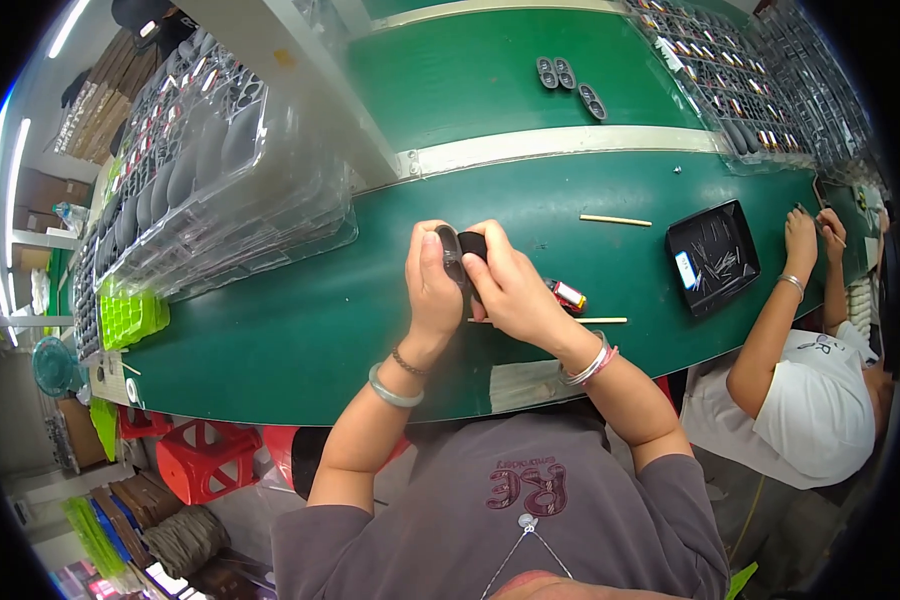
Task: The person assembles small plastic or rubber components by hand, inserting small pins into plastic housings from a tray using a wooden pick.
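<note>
In front of me, above the green table (270,350), my left hand (433,290) is closed round a dark oval earbud case (449,252) with a glossy inner side. My right hand (508,285) grips a black rounded piece (472,246) right beside it, thumb pressed near the case. Whether the two pieces are joined is hidden by my fingers. Just beyond my right hand lies a small red and white battery-like item (568,296). Under my right wrist a thin wooden stick (602,320) rests on the table.
Clear trays of dark shells (205,160) are stacked at left, by a bright green tray (135,315). At right are a black bin (712,258) of thin metal pieces, another stick (615,220) and a co-worker's hands (808,235). Several dark cases (592,101) lie beyond the rail.
</note>
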Motion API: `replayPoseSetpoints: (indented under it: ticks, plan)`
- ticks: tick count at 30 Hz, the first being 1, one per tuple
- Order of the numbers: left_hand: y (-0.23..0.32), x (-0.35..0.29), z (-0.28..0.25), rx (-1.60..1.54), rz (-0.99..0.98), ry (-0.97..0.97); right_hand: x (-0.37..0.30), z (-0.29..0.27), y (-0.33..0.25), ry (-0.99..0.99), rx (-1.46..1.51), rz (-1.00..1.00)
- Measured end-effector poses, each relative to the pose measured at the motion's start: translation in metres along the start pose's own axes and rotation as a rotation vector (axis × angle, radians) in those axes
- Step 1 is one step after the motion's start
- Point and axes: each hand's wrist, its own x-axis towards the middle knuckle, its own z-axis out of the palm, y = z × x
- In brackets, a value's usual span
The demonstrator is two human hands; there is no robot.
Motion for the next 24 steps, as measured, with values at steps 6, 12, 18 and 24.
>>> replayPoseSetpoints:
  ticks: [6,12,18,24]
  plan:
    - [-0.006,0.008,-0.009,-0.365,-0.316,-0.052,0.001,-0.002,0.018,0.338,-0.555,-0.258]
    - [-0.005,0.01,-0.009,-0.317,-0.32,-0.069,0.004,-0.005,0.022,0.454,-0.73,-0.538]
    - [-0.007,0.003,-0.003,-0.021,-0.068,-0.095,0.008,-0.006,0.025,0.225,-0.32,-0.158]
    - [-0.006,0.005,-0.009,-0.05,-0.126,-0.114,0.01,-0.028,0.018,0.107,0.344,0.12]
